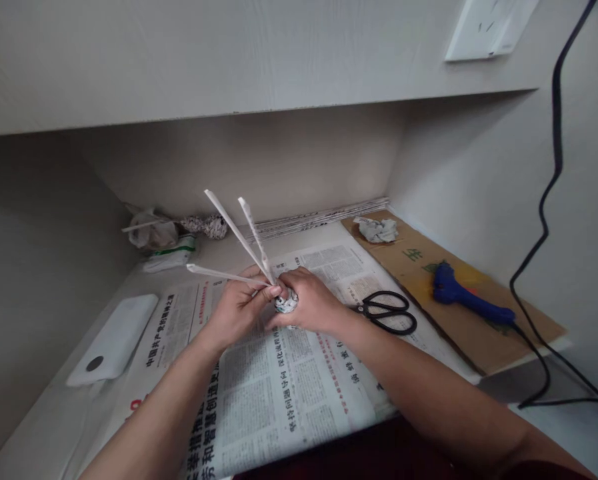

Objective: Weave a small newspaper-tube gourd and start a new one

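Observation:
Both hands meet around a small woven piece (286,301) made of rolled newspaper, above the spread newspaper (299,380). Three thin white paper tubes (233,230) stick out of it, up and to the left. My left hand (241,303) is closed, thumb and fingers pinching the tubes at their base. Wrapped round the right side of the woven piece is my right hand (311,297), also closed. The palms hide much of the piece. Just right of my right wrist lie black-handled scissors (386,312), their blades partly covered by the arm.
A blue glue gun (471,300) with a black cord and crumpled paper (377,229) rest on the cardboard (429,267) at right. Long paper tubes (319,219) lie along the back. A white box (116,340) is at left; bags (153,230) sit behind. A shelf panel (229,60) overhangs.

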Available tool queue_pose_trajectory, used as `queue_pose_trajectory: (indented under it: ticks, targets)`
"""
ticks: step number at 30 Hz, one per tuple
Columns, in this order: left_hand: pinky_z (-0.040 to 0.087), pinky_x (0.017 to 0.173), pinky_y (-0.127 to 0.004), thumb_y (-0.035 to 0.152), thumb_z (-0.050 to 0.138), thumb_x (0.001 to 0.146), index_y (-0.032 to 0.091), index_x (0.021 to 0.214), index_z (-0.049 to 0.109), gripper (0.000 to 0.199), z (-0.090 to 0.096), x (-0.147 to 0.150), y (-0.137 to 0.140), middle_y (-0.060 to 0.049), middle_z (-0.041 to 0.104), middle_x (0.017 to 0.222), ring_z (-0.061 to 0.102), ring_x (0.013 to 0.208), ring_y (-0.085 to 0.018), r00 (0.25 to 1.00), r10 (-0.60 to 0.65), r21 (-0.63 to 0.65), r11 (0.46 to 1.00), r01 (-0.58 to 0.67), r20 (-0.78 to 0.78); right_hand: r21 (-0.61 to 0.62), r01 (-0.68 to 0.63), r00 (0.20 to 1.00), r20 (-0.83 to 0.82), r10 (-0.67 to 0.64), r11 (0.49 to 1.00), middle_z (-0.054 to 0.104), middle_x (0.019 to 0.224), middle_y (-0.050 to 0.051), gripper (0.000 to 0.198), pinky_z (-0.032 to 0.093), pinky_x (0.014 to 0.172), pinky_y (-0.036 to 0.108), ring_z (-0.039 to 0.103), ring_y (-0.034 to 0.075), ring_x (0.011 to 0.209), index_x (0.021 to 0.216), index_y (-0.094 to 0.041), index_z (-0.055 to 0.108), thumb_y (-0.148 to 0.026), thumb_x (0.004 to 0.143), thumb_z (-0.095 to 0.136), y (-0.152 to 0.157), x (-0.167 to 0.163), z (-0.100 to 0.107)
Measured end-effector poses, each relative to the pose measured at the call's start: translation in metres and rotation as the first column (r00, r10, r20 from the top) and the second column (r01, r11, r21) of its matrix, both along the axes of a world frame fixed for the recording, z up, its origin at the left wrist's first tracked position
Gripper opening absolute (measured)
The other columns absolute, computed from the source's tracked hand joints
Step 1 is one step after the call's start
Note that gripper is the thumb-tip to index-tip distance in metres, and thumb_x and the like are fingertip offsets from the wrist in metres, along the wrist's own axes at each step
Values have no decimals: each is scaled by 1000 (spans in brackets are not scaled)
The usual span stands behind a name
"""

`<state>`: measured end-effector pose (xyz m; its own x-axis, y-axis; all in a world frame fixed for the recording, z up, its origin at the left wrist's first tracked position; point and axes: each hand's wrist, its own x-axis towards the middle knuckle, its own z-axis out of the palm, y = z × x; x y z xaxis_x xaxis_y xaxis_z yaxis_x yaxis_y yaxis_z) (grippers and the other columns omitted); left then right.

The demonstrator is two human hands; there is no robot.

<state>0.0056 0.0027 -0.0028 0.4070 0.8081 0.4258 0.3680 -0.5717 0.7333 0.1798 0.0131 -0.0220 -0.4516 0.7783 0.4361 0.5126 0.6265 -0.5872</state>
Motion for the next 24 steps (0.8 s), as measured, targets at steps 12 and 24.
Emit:
queue_pose_trajectory:
  ticks: [12, 24]
  targets:
    - [47, 64, -25, 37, 57, 88, 16, 83, 72, 26, -1, 3, -4, -4, 68, 74, 61, 67, -14, 989, 139, -91, 987, -134, 47, -199, -100, 990, -121, 76, 975, 64, 77, -3, 26, 42, 64, 26, 59, 15, 72, 83, -21, 62, -32, 65, 77, -9, -5, -3]
    - [40, 46, -22, 43, 59, 83, 15, 70, 67, 32, 6, -4, 4, 1, 56, 53, 52, 48, -11, 892, 430, -208, 893, -399, 135, -258, -143, 957, -283, 66, 956, 57, 126, 8, 74, 41, 98, 40, 53, 25, 118, 125, -26, 49, -38, 61, 83, 1, 2, -4]
